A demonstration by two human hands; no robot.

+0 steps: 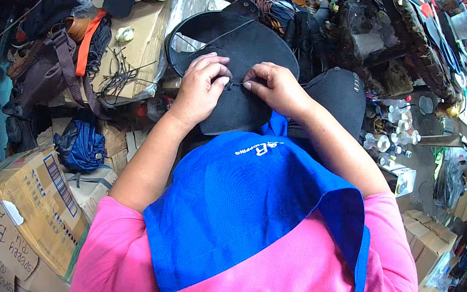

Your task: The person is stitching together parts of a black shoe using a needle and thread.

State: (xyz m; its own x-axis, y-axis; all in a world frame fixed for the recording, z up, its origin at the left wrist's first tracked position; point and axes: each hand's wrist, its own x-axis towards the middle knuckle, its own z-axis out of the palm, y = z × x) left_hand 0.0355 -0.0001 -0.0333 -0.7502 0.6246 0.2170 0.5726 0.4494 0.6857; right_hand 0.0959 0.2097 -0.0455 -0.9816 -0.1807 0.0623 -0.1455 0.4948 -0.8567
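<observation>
In front of my chest lies a black piece of stiff material, with a wide curved rim and an open gap at its upper left. My left hand rests on its left side, thumb and fingertips pinched together near the middle. Facing it from the right, my right hand pinches at the same area. Something thin and dark, like a thread, shows between the two hands; its hold in the fingers is too small to make out. A thin dark cord runs slanting across the black piece's upper part.
To the right sits another black rounded piece. Flattened cardboard with tangled black cords is at the left, beside an orange strap and a dark bag. Plastic bottles stand at right; cardboard boxes lie lower left.
</observation>
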